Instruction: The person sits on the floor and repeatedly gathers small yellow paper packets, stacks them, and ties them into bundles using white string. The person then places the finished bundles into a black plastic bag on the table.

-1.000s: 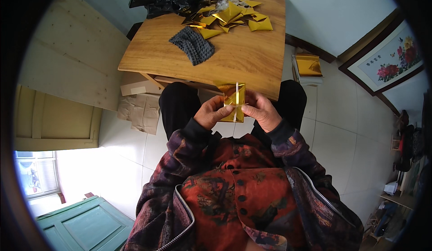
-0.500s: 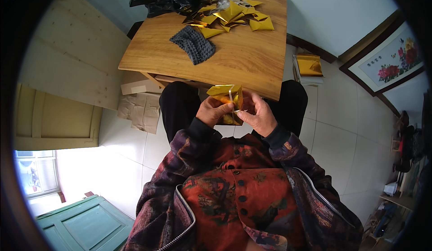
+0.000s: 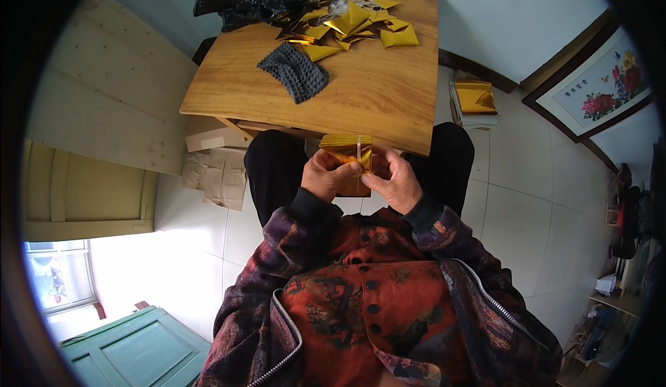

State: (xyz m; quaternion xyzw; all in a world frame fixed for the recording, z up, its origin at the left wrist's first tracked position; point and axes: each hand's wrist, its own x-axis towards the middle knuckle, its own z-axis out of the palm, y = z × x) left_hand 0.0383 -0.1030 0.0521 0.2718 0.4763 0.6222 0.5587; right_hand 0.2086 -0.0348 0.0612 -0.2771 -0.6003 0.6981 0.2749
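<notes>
Between my knees I hold a stack of gold foil paper (image 3: 347, 141), with a thin pale strap (image 3: 359, 147) running across it. My left hand (image 3: 329, 175) is closed on the stack's left side, thumb on top. My right hand (image 3: 395, 181) grips the right side, its thumb and fingers pinching near the strap. The two thumbs nearly meet over the stack. Part of the foil is hidden behind my fingers, and its lower edge shows below them.
Ahead stands a wooden table (image 3: 374, 96) with folded gold foil pieces (image 3: 350, 19), a grey knitted cloth (image 3: 294, 73) and a black plastic bag (image 3: 260, 3). On the floor lie a gold-topped paper stack (image 3: 475, 97) at right and brown paper (image 3: 218, 177) at left.
The gold stack has turned a little and its layers now sit more evenly. The strap lies straighter across it. Both hands keep their hold.
</notes>
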